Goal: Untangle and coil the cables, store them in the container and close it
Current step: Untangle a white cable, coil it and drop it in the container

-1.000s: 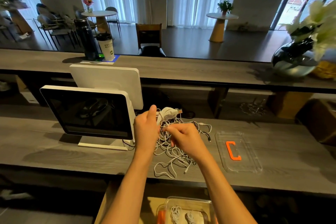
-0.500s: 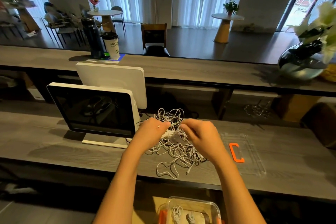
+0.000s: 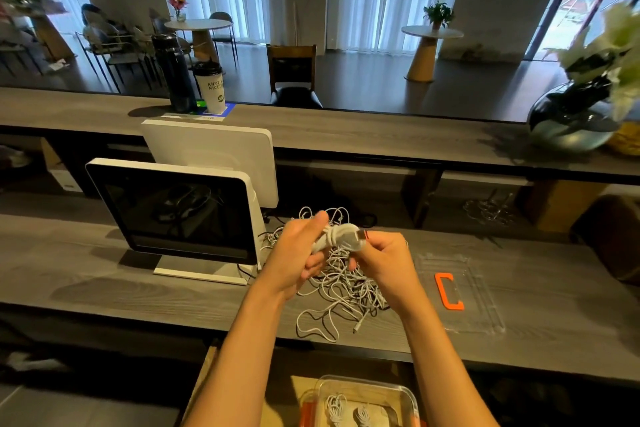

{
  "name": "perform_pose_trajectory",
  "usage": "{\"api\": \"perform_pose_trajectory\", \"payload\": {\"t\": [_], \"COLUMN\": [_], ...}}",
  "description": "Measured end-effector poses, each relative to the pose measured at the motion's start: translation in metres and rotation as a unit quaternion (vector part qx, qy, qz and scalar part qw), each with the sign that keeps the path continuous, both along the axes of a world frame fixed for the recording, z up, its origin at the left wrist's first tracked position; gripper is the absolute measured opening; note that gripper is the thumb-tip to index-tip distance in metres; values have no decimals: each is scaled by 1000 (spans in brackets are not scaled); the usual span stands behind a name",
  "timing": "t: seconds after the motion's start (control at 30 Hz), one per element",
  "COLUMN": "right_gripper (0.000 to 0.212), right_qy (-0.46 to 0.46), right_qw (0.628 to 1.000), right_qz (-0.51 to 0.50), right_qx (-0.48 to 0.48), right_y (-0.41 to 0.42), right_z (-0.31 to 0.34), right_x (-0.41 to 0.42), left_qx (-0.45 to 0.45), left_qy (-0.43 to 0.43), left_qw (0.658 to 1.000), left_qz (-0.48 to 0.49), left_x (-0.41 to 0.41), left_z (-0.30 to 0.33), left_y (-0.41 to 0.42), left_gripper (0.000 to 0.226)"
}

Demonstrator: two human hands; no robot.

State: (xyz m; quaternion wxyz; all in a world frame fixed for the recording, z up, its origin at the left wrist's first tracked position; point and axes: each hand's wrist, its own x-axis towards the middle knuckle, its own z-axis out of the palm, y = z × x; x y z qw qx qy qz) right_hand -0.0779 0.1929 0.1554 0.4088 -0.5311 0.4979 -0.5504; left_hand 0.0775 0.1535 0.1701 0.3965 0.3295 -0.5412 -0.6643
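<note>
A pile of tangled white cables lies on the grey counter in front of me. Above the pile I hold a small wrapped white cable bundle between both hands. My left hand grips its left end, thumb up. My right hand pinches its right end with curled fingers. The clear container sits below the counter edge at the bottom, with two coiled white cables inside. Its clear lid with an orange clip lies flat on the counter to the right.
A white point-of-sale screen stands on the counter to the left of the pile. On the higher bar behind stand a dark bottle, a paper cup and, far right, a glass vase with flowers.
The hands have lifted from the pile, and the cable between them is now a tight wrapped bundle held higher. The view has shifted slightly.
</note>
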Motion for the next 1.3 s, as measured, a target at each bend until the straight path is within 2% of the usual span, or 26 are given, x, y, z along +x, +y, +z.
{"api": "perform_pose_trajectory", "payload": {"t": [0.1,0.17,0.27,0.37,0.43,0.57,0.67,0.83,0.97,1.07,1.13,1.23,1.3], "right_gripper": [29,25,24,21,20,22,20,25,12,17,20,20,18], "right_qy": [57,116,230,330,383,434,427,433,246,203,168,118,90], "right_qw": [998,992,971,941,919,896,902,886,962,975,982,989,990], "right_qz": [22,42,60,72,93,89,16,-96,-96,-87,-83,-88,-98], "right_qx": [5,6,13,24,25,3,-55,-138,-66,-20,0,26,38], "right_y": [2,4,5,6,6,5,2,2,5,4,2,-1,-1], "right_z": [-3,-2,-2,-1,1,2,-5,-11,-9,-8,-6,-6,-5], "right_x": [3,7,9,10,9,1,-5,-14,-12,-10,-12,-12,-11], "left_qx": [83,101,52,-61,-126,-161,-162,-156,-147,-222,-253,-214,-198], "left_qy": [52,29,-91,-236,-320,-412,-444,-454,-404,-405,-383,-337,-329], "left_qw": [988,976,961,927,900,869,868,877,903,887,888,917,923], "left_qz": [119,189,254,285,269,223,151,37,-9,-8,8,6,-14], "left_x": [-7,-10,-9,-5,-6,-8,-9,-9,-5,-3,-2,-1,-1], "left_z": [-5,-8,-14,-19,-21,-20,-13,-3,-4,-5,-8,-13,-13], "left_y": [-4,-9,-16,-21,-19,-19,-21,-19,-17,-19,-18,-18,-17], "left_gripper": [40,40,46,53,54,55,57,50,50,51,52,45,34]}}
